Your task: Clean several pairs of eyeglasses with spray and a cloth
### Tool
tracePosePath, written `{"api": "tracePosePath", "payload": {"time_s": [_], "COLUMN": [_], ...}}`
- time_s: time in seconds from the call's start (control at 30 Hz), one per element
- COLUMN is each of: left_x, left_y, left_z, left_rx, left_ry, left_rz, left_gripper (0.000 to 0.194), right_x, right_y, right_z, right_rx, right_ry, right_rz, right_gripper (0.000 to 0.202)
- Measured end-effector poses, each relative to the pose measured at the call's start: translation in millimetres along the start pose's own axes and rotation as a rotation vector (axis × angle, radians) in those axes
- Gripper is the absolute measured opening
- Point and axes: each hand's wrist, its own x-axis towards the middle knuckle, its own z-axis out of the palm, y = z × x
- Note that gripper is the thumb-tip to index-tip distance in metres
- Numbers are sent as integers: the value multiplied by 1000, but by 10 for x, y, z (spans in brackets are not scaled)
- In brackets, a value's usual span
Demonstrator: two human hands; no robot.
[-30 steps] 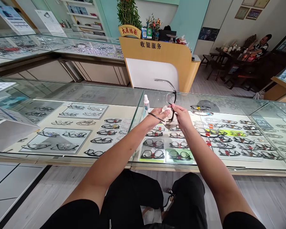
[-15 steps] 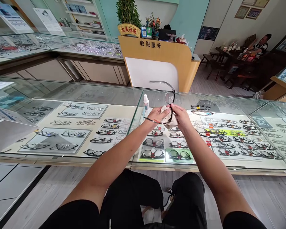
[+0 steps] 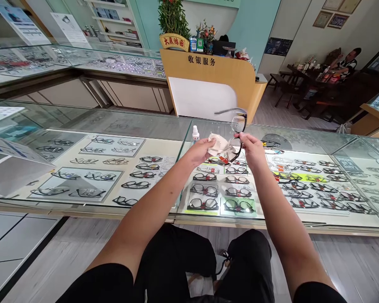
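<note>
Above the glass counter, my right hand (image 3: 251,147) is closed on a pair of dark-framed eyeglasses (image 3: 245,123) near the middle of the frame. The glasses stand on edge, with one lens above the fingers and one temple pointing left. My left hand (image 3: 202,150) pinches a crumpled pale cloth (image 3: 218,144) just left of the glasses. The cloth sits beside the lower lens; whether they touch I cannot tell. Behind my left hand a small white bottle (image 3: 195,134) stands upright on the counter top.
The glass display counter (image 3: 183,126) runs across in front of me, with rows of eyeglasses (image 3: 205,204) inside. More eyeglasses (image 3: 271,144) lie to the right of my right hand. A wooden cashier desk (image 3: 214,69) stands beyond. A person (image 3: 347,63) sits at a table at the far right.
My right hand has moved right with the glasses, away from my left hand. My left hand has shifted slightly left with the cloth, which shows more now.
</note>
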Motion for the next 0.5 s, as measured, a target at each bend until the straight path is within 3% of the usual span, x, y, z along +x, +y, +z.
{"api": "tracePosePath", "payload": {"time_s": [0.1,0.27,0.37,0.5], "left_x": [12,-34,-74,-103], "left_y": [100,269,337,350], "left_z": [-17,-49,-80,-129], "left_rx": [-23,-135,-103,17], "left_ry": [69,30,11,-88], "left_rz": [44,61,-7,-163], "left_gripper": [16,18,17,24], "right_x": [7,-74,-141,-216], "right_y": [-138,-319,-360,-383], "right_z": [-123,-226,-183,-93], "right_rx": [-134,-530,-707,-931], "right_ry": [39,128,129,44], "right_rz": [-191,-498,-630,-699], "right_gripper": [39,34,27,24]}}
